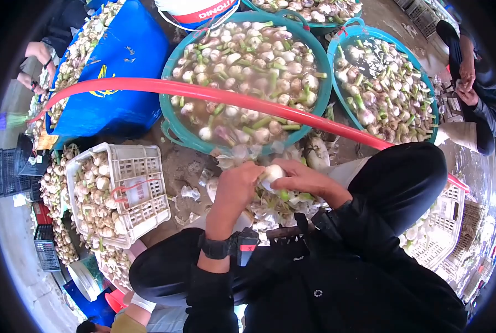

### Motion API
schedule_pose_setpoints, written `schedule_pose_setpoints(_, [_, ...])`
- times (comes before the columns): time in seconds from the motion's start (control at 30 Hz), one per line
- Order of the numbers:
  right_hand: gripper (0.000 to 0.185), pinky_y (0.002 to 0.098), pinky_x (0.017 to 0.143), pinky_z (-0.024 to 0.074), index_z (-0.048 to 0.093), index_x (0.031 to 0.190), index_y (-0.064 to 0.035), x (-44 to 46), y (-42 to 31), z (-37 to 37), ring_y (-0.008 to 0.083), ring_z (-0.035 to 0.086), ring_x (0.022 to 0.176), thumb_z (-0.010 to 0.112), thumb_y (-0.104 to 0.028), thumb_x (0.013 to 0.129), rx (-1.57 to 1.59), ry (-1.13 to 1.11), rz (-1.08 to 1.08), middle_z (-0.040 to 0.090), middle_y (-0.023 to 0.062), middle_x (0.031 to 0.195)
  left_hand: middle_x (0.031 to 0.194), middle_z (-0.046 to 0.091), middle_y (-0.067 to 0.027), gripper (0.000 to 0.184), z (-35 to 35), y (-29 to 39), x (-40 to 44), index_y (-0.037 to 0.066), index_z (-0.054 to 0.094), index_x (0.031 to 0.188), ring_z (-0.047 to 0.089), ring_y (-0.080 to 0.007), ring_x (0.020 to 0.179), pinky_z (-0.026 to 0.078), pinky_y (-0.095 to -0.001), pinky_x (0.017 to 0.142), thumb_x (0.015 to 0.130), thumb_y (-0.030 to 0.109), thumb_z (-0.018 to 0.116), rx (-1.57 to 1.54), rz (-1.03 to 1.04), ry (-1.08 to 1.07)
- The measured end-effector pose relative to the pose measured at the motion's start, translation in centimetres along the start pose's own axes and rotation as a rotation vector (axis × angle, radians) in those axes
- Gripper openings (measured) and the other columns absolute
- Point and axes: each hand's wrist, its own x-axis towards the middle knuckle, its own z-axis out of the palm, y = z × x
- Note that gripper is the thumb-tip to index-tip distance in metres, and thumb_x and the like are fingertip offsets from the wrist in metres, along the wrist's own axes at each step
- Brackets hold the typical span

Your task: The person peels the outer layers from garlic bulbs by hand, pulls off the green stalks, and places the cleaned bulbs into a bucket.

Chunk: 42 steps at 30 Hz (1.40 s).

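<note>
A pale peeled garlic bulb [271,174] is held between my two hands at the centre, above a heap of loose skins [284,210]. My left hand [240,186], with a dark band on its wrist, has its fingers closed against the bulb's left side. From the right, my right hand [303,178] closes its fingers round the bulb. Just beyond my hands stands a round green tub [166,94] of garlic bulbs in cloudy water.
A red hose [203,91] crosses over the tub. Left are a white crate [142,188] of garlic and a blue container [142,61]. Another tub [336,72] stands at the upper right. Other people's hands [467,83] show at the right edge, others at the left.
</note>
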Motion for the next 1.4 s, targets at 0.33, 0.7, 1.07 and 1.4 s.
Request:
schedule_pose_setpoints(0.33, [0.035,0.0271,0.069,0.0388,0.052,0.092,-0.0009,0.4,-0.3,0.1,0.0145,0.048,0.078,0.059,-0.027,0.070,0.011,-0.011,0.043,0.053,0.0066,0.084,0.075,0.059,-0.0129,0.016,-0.4,-0.6,0.0,0.002,0.062,0.086,0.059,-0.0251,0.066,0.046,-0.0313,0.058,0.071,0.004,0.056,-0.230,-0.096,0.054])
schedule_pose_setpoints(0.7, [0.037,0.0273,0.068,0.0397,0.051,0.094,-0.0017,0.0,-0.7,-0.7,0.0158,0.049,0.077,0.057,-0.029,0.071,0.053,-0.112,0.203,0.053,0.0049,0.082,0.064,0.049,-0.0094,0.014,0.2,0.9,0.0,0.007,0.058,0.082,0.055,-0.0272,0.062,0.044,-0.0362,0.054,0.070,0.004,0.051,0.068,0.168,0.125])
schedule_pose_setpoints(1.07, [0.043,0.0287,0.069,0.0422,0.054,0.094,-0.0001,0.3,0.0,-0.2,0.0175,0.054,0.075,0.069,-0.026,0.064,-0.120,-0.012,0.027,0.057,0.0091,0.083,0.078,0.058,-0.0115,0.018,-1.1,-2.3,-0.7,0.004,0.060,0.089,0.058,-0.0284,0.070,0.046,-0.0344,0.061,0.071,0.005,0.057,0.141,0.010,0.123])
schedule_pose_setpoints(1.4, [0.031,0.0259,0.066,0.0390,0.054,0.090,-0.0026,0.2,0.4,-0.1,0.0112,0.047,0.074,0.067,-0.022,0.069,-0.084,0.082,0.029,0.053,0.0026,0.078,0.065,0.048,-0.0080,0.011,0.5,1.1,0.0,0.006,0.055,0.077,0.055,-0.0252,0.065,0.044,-0.0348,0.054,0.067,0.003,0.052,0.198,0.170,0.122])
